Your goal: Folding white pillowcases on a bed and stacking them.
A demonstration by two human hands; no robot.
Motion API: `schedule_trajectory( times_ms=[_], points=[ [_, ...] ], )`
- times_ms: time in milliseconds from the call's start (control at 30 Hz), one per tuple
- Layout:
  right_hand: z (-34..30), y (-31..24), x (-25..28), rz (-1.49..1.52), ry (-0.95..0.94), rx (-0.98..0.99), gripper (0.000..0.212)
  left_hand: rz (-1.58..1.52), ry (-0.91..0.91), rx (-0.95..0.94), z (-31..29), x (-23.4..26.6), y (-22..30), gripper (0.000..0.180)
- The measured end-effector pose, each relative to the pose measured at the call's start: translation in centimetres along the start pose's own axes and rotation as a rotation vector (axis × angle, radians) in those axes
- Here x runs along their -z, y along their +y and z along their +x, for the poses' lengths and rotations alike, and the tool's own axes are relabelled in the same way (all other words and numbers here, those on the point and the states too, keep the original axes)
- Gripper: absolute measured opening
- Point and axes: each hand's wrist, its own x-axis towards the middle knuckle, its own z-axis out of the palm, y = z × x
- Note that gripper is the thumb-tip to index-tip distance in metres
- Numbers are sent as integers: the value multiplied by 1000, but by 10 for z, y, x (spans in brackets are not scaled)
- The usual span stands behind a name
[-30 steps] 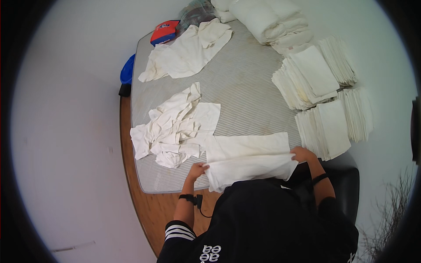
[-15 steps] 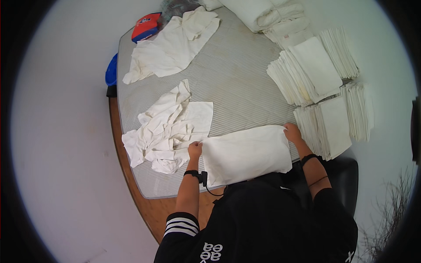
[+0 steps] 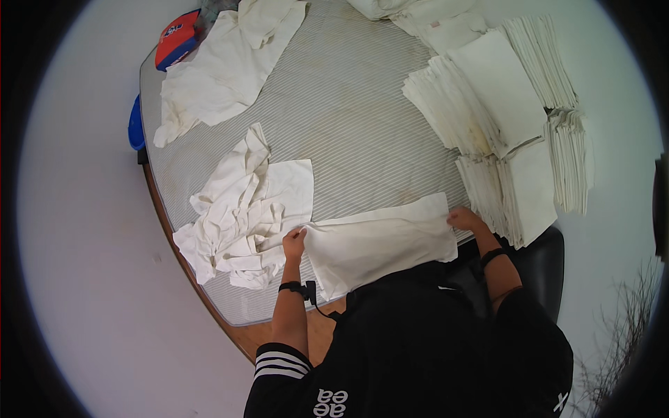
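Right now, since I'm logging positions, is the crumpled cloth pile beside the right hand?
No, the crumpled pile lies beside the left hand.

Setting appeared domestic, bedroom-like: striped mattress (image 3: 348, 125) lay at centre, wood-look floor (image 3: 322, 331) showed at 6 o'clock, black padded chair (image 3: 545, 275) stood at 4 o'clock, plain white wall (image 3: 77, 209) rose at 9 o'clock.

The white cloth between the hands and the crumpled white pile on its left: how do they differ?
Shape: the spread cloth makes a long, fairly smooth rectangle; the crumpled pile is bunched into many creases.
Handling: the spread cloth has the left hand and right hand at its ends; the crumpled pile lies loose.
Shared: both are white fabric on the striped mattress.
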Motion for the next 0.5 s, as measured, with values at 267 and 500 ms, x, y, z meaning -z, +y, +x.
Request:
schedule_trajectory(
  times_ms=[267,500],
  points=[
    [39,-22,-22,163,653,-17,18,17,45,101,5,-6,19,18],
    [49,-32,-12,299,482,19,18,-66,113,73,0,-10,14,20]
  ],
)
